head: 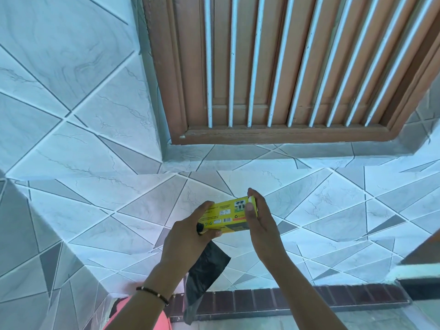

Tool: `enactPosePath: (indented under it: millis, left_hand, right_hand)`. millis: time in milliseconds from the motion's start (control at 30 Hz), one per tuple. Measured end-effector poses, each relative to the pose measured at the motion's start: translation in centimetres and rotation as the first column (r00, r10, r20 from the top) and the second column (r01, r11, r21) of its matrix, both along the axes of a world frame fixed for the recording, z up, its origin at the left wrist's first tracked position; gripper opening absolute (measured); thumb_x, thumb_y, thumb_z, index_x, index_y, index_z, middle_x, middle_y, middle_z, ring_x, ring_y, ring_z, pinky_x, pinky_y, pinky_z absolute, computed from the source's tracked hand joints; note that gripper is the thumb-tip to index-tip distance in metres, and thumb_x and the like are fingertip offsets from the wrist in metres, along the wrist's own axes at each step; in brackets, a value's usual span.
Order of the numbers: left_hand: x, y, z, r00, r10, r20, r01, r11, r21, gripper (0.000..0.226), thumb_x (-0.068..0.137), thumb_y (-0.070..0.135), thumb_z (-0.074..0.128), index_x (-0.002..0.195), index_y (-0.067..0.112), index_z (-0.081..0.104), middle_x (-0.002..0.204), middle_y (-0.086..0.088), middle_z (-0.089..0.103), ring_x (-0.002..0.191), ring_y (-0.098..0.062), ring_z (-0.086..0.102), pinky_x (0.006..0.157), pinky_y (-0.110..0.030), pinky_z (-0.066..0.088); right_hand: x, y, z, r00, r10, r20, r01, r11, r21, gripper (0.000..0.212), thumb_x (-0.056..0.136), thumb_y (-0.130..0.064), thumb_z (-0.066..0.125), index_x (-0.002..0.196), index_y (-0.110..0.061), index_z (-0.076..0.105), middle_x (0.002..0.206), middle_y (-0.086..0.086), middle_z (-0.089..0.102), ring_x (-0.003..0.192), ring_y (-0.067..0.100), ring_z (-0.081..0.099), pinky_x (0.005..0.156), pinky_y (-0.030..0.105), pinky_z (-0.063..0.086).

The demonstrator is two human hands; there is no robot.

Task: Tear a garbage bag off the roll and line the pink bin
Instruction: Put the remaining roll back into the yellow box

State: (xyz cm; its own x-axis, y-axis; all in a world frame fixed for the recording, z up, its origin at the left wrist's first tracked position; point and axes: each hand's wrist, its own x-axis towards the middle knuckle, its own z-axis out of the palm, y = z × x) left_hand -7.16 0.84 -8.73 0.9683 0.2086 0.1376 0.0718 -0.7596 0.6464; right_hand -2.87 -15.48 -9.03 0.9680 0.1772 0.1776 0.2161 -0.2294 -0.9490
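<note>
While both hands hold the yellow box (228, 216) of garbage bags in front of a tiled wall (95, 151), a black bag (204, 270) hangs out of its left end.

The left hand (190, 232) wraps around the box's left end, fingers over the top and thumb along the lower edge, right where the bag comes out; the right hand (259, 222) pinches the right end flap between thumb and fingertips. The bag trails down below the left hand, thin, limp and probably slippery, so it likely wants a full-width grip close to the box before tearing. The box looks light and easy to crush. A pink edge (142, 315) at the bottom, beneath the left forearm, may be the bin.
</note>
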Motion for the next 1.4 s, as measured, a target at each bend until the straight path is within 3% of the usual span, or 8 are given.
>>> enactPosePath:
  millis: [333,467,667,733,833,900,1167,1400]
  left_hand:
    - [3.7,-1.0,1.0,0.999,0.028,0.025,-0.029,0.999,0.017,0.063,0.079,0.044,0.068,0.133,0.048,0.038,0.095,0.007,0.069,0.080,-0.016,0.061,0.077,-0.028,0.052]
    - [5.1,-1.5,1.3,0.999,0.036,0.031,-0.037,0.999,0.001,0.059,0.079,0.044,0.069,0.130,0.050,0.039,0.090,0.010,0.065,0.085,-0.018,0.063,0.079,-0.029,0.053]
    - [6.8,-2.2,1.6,0.998,0.058,0.037,-0.057,0.998,-0.027,0.058,0.079,0.042,0.069,0.128,0.052,0.040,0.089,0.011,0.064,0.083,-0.018,0.062,0.077,-0.030,0.054]
    - [7.3,-2.3,1.6,0.997,0.068,0.035,-0.067,0.997,-0.024,0.059,0.078,0.043,0.069,0.128,0.052,0.039,0.090,0.010,0.065,0.085,-0.019,0.063,0.079,-0.032,0.055]
    - [7.9,-2.5,1.7,0.997,0.073,0.037,-0.073,0.997,-0.011,0.061,0.079,0.044,0.069,0.130,0.051,0.038,0.091,0.010,0.064,0.086,-0.019,0.063,0.078,-0.030,0.054]
    - [8.4,-2.5,1.7,0.996,0.078,0.042,-0.078,0.997,0.000,0.061,0.079,0.045,0.068,0.132,0.051,0.038,0.094,0.007,0.066,0.085,-0.019,0.062,0.076,-0.029,0.052]
    - [9.5,-3.0,1.7,0.996,0.084,0.037,-0.085,0.996,0.029,0.061,0.080,0.046,0.067,0.133,0.050,0.036,0.099,0.004,0.068,0.084,-0.017,0.060,0.073,-0.027,0.049]
    - [10.0,-3.1,1.9,0.995,0.083,0.058,-0.086,0.995,0.043,0.061,0.080,0.046,0.066,0.133,0.049,0.037,0.096,0.006,0.066,0.078,-0.013,0.053,0.072,-0.025,0.047]
  right_hand:
    - [3.5,-1.4,0.8,0.990,0.126,0.069,-0.113,0.979,-0.168,0.070,0.087,-0.059,0.030,0.148,-0.027,0.016,0.143,-0.013,0.026,0.124,0.003,0.038,0.096,0.020,0.039]
    - [5.3,-2.0,1.2,0.996,0.090,-0.020,-0.088,0.992,0.093,0.053,0.087,-0.047,0.031,0.137,-0.032,0.039,0.140,-0.002,0.044,0.120,0.012,0.052,0.089,0.010,0.046]
    - [7.6,-2.5,1.9,1.000,0.021,-0.004,-0.020,0.984,0.175,0.036,0.087,-0.041,0.031,0.118,-0.049,0.047,0.117,-0.015,0.060,0.106,0.013,0.064,0.094,0.038,0.052]
    - [8.1,-2.5,1.9,0.999,0.025,0.019,-0.028,0.991,0.132,0.037,0.090,-0.041,0.030,0.123,-0.047,0.044,0.120,-0.014,0.059,0.107,0.013,0.063,0.094,0.034,0.052]
    - [8.8,-2.6,1.7,0.999,0.042,0.034,-0.044,0.997,0.062,0.040,0.098,-0.035,0.030,0.137,-0.037,0.039,0.137,-0.003,0.051,0.115,0.014,0.058,0.088,0.008,0.045]
    - [9.2,-2.8,1.6,0.998,0.044,0.036,-0.045,0.999,0.022,0.042,0.100,-0.035,0.029,0.141,-0.033,0.036,0.140,-0.001,0.049,0.117,0.014,0.056,0.083,0.000,0.041]
    - [10.4,-3.0,2.1,1.000,-0.005,0.028,0.002,0.994,0.107,0.038,0.102,-0.023,0.030,0.136,-0.030,0.044,0.112,-0.013,0.056,0.096,0.001,0.060,0.078,0.002,0.043]
    - [11.1,-3.0,2.1,0.999,0.007,0.035,-0.008,0.999,0.045,0.038,0.102,-0.026,0.030,0.138,-0.030,0.043,0.129,0.001,0.055,0.107,0.015,0.058,0.073,0.000,0.039]
